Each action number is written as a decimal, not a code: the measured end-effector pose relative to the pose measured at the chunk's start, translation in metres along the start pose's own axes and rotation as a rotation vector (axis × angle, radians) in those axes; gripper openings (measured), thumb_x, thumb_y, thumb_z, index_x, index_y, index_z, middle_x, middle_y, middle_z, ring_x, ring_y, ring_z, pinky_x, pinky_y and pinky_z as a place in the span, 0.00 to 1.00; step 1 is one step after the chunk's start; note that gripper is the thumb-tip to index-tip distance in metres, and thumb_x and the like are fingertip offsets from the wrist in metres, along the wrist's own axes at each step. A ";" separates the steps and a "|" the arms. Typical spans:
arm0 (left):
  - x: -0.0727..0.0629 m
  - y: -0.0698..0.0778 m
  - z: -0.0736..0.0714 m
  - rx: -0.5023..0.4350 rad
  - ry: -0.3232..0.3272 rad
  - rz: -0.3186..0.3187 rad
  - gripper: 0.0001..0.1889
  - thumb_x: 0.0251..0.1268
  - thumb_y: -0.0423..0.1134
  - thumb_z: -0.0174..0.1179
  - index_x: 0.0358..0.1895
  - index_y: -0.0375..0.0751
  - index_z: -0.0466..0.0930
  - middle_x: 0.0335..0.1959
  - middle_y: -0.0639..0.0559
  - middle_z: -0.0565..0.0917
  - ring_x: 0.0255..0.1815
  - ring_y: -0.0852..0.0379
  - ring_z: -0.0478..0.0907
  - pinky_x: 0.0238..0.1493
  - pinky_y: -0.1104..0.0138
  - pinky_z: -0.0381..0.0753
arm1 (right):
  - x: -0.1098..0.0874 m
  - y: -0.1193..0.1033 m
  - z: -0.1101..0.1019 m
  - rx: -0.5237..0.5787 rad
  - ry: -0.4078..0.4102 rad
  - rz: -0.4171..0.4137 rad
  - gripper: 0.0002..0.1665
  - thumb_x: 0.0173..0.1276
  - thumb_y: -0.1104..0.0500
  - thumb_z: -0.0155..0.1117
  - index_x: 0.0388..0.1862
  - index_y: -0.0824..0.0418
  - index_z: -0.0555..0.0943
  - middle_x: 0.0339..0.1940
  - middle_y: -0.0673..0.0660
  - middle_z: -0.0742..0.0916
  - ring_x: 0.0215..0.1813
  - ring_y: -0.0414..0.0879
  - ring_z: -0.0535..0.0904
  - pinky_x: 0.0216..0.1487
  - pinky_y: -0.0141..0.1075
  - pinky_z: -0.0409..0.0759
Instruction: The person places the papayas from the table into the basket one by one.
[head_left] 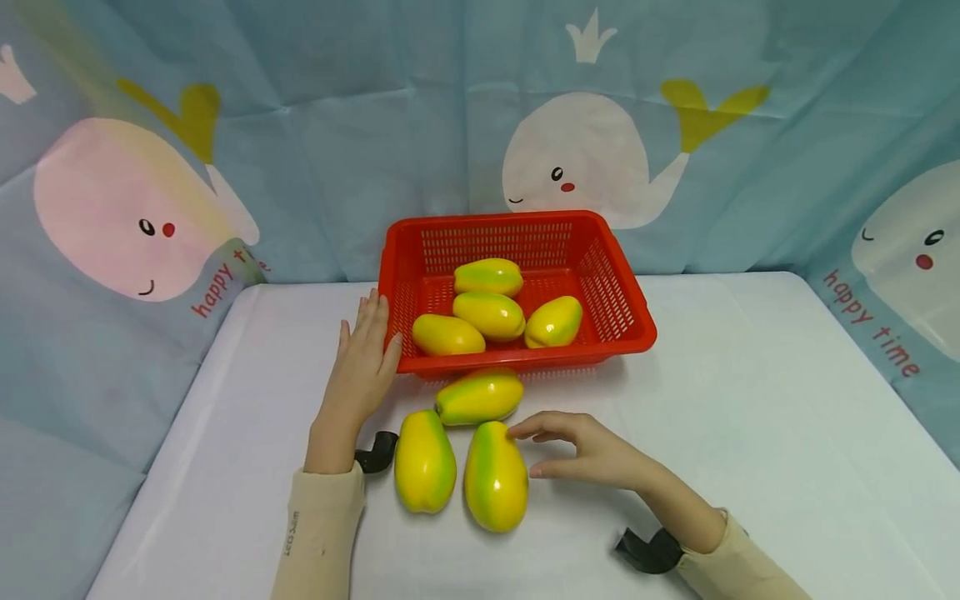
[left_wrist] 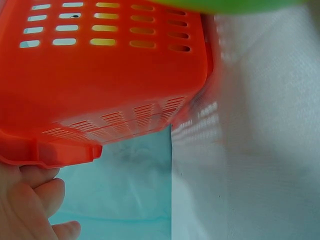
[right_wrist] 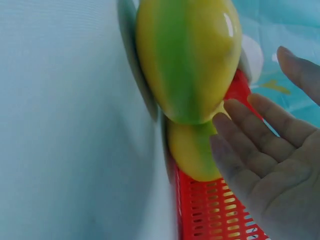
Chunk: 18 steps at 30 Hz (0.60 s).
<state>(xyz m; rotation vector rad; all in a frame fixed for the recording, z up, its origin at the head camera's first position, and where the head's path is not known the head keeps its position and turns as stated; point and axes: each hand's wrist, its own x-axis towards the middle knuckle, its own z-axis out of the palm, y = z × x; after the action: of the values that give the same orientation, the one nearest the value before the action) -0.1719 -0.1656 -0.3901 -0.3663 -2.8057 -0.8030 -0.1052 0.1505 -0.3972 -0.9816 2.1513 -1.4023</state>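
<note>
A red plastic basket (head_left: pixel 517 362) holds several yellow-green papayas, among them one papaya (head_left: pixel 553 322) at its right side. My left hand (head_left: pixel 362 362) lies against the basket's left rim, fingers extended; the left wrist view shows the fingers (left_wrist: pixel 47 192) at that rim. Three papayas are on the table in front: one papaya (head_left: pixel 480 397) crosswise by the basket, a left papaya (head_left: pixel 425 462) and a right papaya (head_left: pixel 497 477). My right hand (head_left: pixel 592 454) hovers just right of the right papaya, fingers spread and slightly bent, holding nothing. In the right wrist view, its palm (right_wrist: pixel 285 175) faces the papayas.
A white cloth covers the table (head_left: pixel 750 400). Behind it and at the sides hangs a blue curtain (head_left: pixel 337 167) with whale prints, close behind the basket. Black straps with dark attachments (head_left: pixel 651 552) sit at both wrists.
</note>
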 end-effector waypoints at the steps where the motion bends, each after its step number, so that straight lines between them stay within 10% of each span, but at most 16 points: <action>1: 0.000 0.000 0.000 0.000 0.003 0.001 0.32 0.74 0.42 0.43 0.73 0.30 0.46 0.76 0.40 0.45 0.76 0.45 0.39 0.70 0.43 0.36 | 0.000 0.001 0.001 -0.013 -0.004 -0.003 0.25 0.63 0.57 0.66 0.59 0.61 0.76 0.57 0.52 0.81 0.58 0.51 0.75 0.60 0.42 0.73; 18: 0.000 0.000 0.001 -0.014 0.022 0.011 0.31 0.74 0.44 0.42 0.73 0.30 0.47 0.75 0.39 0.47 0.76 0.45 0.40 0.69 0.43 0.37 | 0.003 0.002 0.019 -0.150 -0.033 -0.019 0.42 0.56 0.47 0.71 0.68 0.54 0.67 0.68 0.48 0.71 0.69 0.44 0.64 0.68 0.43 0.62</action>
<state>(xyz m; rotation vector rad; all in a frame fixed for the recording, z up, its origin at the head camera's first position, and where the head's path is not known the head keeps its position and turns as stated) -0.1719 -0.1652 -0.3913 -0.3725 -2.7763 -0.8203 -0.0957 0.1366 -0.4072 -1.0744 2.2547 -1.2381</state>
